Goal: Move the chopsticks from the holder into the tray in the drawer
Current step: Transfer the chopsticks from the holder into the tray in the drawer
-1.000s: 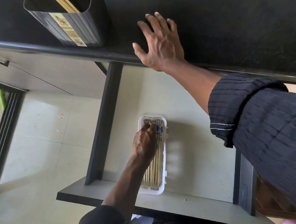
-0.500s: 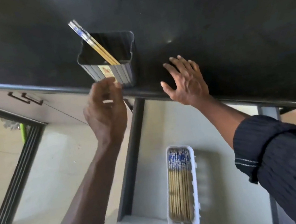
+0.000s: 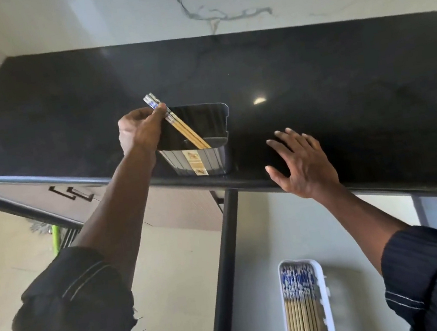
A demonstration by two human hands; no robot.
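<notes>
Person is wearing a dark, near-black top w/ fine ribbed stripe texture. Both sleeves are sitting pushed up, forearms showing bare; thin pale stitch lines are running along each cuff. Left hand & right hand are showing bare, no rings/watch visible.

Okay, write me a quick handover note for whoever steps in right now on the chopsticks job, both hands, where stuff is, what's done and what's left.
Left hand: closed on the patterned tops of the last chopsticks, whose tips sit in the holder.
Right hand: open, flat on the black counter near its front edge, holding nothing.
Holder: on the counter near the edge, above the open drawer.
Tray: in the drawer, already packed with a row of chopsticks, patterned ends toward the counter.
Done: most chopsticks transferred.
Left: lift this bunch out, lay it in the tray alongside the others. No other chopsticks visible in the holder.
</notes>
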